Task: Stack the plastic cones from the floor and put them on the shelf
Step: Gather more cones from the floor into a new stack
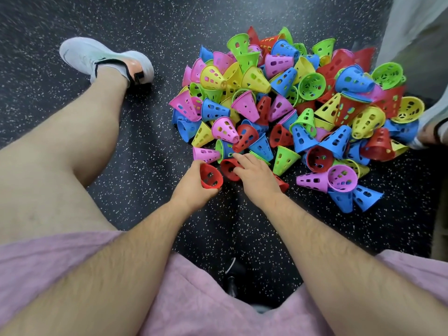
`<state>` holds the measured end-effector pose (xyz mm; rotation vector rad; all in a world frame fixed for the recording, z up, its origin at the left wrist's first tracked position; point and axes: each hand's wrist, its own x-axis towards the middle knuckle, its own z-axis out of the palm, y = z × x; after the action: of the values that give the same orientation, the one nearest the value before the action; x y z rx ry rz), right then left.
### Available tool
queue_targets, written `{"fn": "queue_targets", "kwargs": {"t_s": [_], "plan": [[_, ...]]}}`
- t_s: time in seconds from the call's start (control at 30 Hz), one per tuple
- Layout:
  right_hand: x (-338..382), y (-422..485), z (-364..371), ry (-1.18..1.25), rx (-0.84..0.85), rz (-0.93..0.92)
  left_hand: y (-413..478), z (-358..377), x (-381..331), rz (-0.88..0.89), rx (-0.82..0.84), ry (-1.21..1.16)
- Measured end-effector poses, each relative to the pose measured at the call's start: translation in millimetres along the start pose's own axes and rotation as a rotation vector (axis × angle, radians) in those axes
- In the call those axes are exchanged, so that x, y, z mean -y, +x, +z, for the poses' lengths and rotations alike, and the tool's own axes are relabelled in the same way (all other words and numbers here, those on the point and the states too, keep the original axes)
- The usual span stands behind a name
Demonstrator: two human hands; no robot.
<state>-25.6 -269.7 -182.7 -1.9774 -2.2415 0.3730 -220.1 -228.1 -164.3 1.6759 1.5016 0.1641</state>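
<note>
- Gripping a red cone (pixel 211 177) with thumb and fingers curled round its wall, the left hand (pixel 194 187) is hovering just off the near edge of the cone pile (pixel 291 100), the cone's wide mouth facing the camera.
- The right hand (pixel 254 175) is reaching into that same near edge, palm down, its fingers bending over a second red cone (pixel 229 169) with the fingertips touching the rim. The thumb is hiding under the hand, so I cannot tell whether it is really gripping.
- The two red cones are sitting just beside each other, not nested.
- The pile itself is lying in a loose heap on the speckled black floor (pixel 145 25): perforated plastic cones in pink, yellow, green, blue and red, tipping every way, some already slotted into one another.
- A pink cone (pixel 206 154) is lying on its side at the pile's near-left edge, just beyond the left hand.
- A green cone (pixel 286 160) is standing tilted at the near edge, right of the right hand.
- A grey running shoe (pixel 106 60) is resting well left of the pile, at the end of a bare leg.
- Pink shorts (pixel 194 299) are filling the view nearest the camera, well short of the pile.
- Grey cloth (pixel 417 32) is hanging at the pile's far-right side.
</note>
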Motion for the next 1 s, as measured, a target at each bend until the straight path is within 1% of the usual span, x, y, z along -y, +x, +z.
{"fn": "queue_targets", "kwargs": {"t_s": [0.17,0.3,0.37,0.47,0.53,0.6,0.7,0.77,0.83,0.87,0.93,1.0], "plan": [[-5,-1,-10,0.015,0.052,-0.004,-2,0,-4,0.007,0.014,-0.009],[-10,0,-13,0.042,0.005,0.010,-4,3,-7,-0.006,-0.004,-0.037],[-12,1,-13,0.100,-0.080,0.054,-5,2,-7,-0.010,-0.008,-0.052],[-9,0,-20,0.370,-0.319,0.235,-3,4,-9,0.000,0.003,-0.079],[-4,-3,-30,0.508,-0.421,0.301,0,8,-11,0.006,0.002,-0.096],[2,-8,-39,0.588,-0.402,0.292,4,14,-15,0.017,0.013,-0.139],[9,-19,-42,0.649,-0.271,0.197,7,23,-24,0.047,0.036,-0.221],[11,-29,-39,0.663,-0.182,0.161,7,28,-29,0.067,0.044,-0.223],[9,-35,-36,0.673,-0.136,0.204,8,35,-29,0.071,0.061,-0.206],[6,-36,-34,0.657,-0.145,0.243,8,38,-28,0.074,0.068,-0.202],[-7,-29,-27,0.570,-0.187,0.333,12,44,-26,0.074,0.081,-0.191],[-21,-18,-20,0.440,-0.171,0.433,15,48,-25,0.064,0.090,-0.186]]}}
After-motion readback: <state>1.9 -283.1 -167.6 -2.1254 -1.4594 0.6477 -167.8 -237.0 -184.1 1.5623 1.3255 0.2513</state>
